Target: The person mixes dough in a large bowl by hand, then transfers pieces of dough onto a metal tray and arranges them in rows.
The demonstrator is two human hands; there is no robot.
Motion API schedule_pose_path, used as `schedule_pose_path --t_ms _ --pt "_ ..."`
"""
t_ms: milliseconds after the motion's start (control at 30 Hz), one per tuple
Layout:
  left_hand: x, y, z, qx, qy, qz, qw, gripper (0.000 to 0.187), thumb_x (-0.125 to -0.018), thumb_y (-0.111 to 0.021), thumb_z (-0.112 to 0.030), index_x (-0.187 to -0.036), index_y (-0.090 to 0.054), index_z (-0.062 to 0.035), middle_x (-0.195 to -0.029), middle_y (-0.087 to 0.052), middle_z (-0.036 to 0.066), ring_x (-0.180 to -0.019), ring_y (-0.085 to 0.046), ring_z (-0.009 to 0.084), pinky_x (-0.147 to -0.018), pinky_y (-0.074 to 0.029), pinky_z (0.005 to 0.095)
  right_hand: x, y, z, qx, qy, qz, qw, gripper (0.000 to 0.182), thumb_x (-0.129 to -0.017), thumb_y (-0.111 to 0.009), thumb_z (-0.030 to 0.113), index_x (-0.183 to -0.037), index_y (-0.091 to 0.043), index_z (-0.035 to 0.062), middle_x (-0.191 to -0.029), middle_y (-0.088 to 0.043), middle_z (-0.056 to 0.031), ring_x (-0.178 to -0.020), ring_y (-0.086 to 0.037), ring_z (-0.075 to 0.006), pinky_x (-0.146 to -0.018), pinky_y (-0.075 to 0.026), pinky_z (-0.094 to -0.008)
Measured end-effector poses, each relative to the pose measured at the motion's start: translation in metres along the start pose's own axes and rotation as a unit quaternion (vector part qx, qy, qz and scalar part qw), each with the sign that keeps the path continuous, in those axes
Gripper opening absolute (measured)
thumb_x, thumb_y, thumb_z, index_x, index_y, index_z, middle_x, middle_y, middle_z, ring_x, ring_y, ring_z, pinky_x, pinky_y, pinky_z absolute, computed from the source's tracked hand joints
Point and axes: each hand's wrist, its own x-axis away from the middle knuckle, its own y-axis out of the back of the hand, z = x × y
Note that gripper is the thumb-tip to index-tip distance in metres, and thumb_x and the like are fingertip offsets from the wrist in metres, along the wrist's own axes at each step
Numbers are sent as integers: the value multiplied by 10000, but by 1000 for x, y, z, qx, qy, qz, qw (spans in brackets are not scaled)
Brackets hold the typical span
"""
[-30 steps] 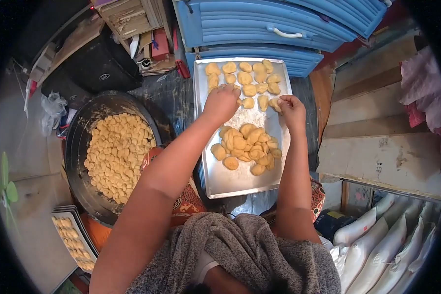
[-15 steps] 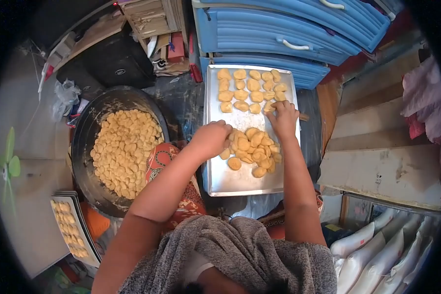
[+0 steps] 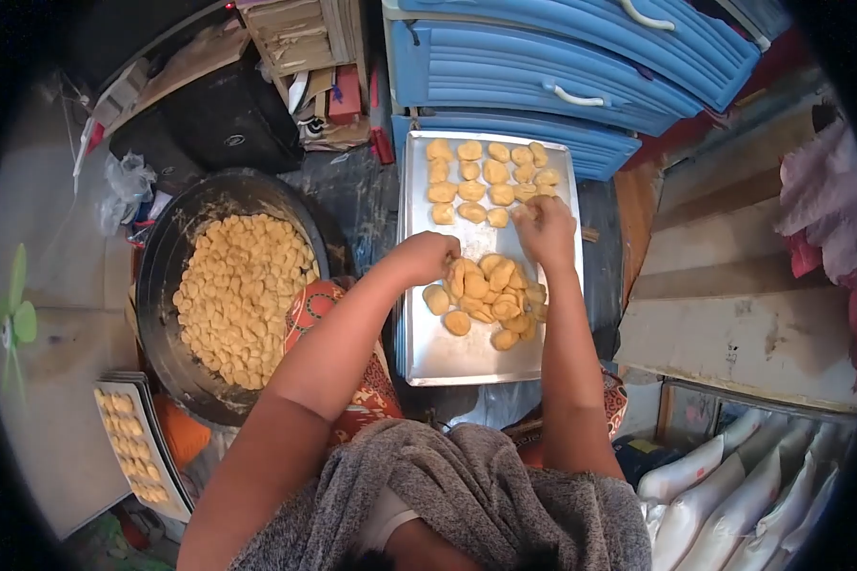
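Note:
A metal baking tray (image 3: 428, 357) lies in front of me, with yellowish dough pieces (image 3: 470, 190) set out in rows on its far half. Nearer me, a loose pile of flattened dough pieces (image 3: 495, 290) is heaped on the same tray. My left hand (image 3: 424, 260) is closed at the pile's upper left edge, and what its fingertips grip is hidden. At the right end of the nearest row, my right hand (image 3: 547, 231) has its fingers pinched together over a dough piece, mostly covered by the hand.
A large black tub (image 3: 157, 314) full of small dough pieces stands to the left. Below it leans a stack of trays (image 3: 174, 447), the top one carrying shaped pieces. Blue drawers (image 3: 505, 71) rise behind the baking tray. White filled bags (image 3: 705, 485) lie at lower right.
My left hand has shifted slightly up from the pile's left side, uncovering a dough piece there. My right hand's fingers have curled in more at the row's end.

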Motion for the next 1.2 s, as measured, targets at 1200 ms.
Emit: schedule_pose_path --t_ms 1200 --pt "-8 29 20 240 65 -322 914 187 -694 -641 -133 -836 -609 -15 -780 -638 173 -750 -631 320 -689 -487 374 35 -47 84 40 141 152 978 231 -735 -663 173 -944 -652 76 -871 -643 -142 -769 -612 -322 -693 -490 -409"
